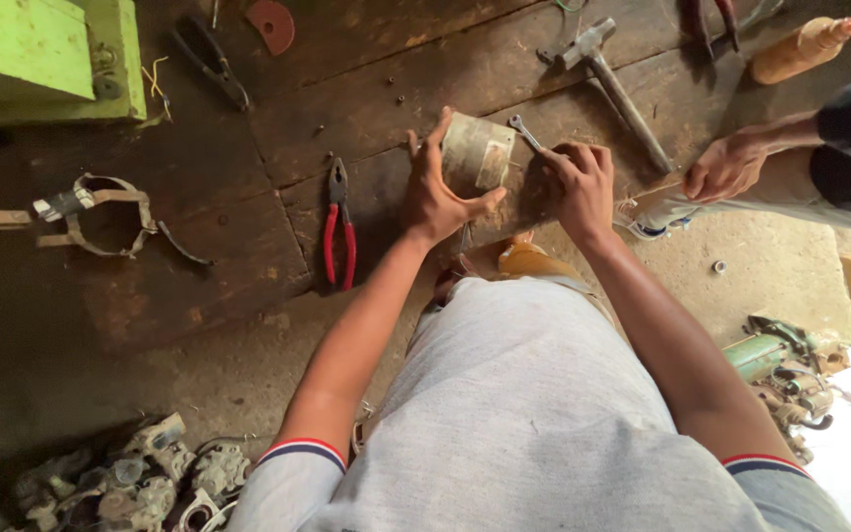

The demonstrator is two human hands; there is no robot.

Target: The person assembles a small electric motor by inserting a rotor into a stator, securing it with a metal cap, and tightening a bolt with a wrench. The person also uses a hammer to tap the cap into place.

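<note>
One label, on the can at the bench edge

The can [477, 153], a dull metal cylinder lying on the dark wooden bench [199, 256], carries a pale, cream-coloured rectangular label [493, 165] on the side facing the camera (its print is too small to make out). The left hand [437, 192] grips the can from the left, thumb just under the label; the right hand [580, 187] is close beside it.

grey metal cylinder [478, 153], small wrench [526, 131]
</note>
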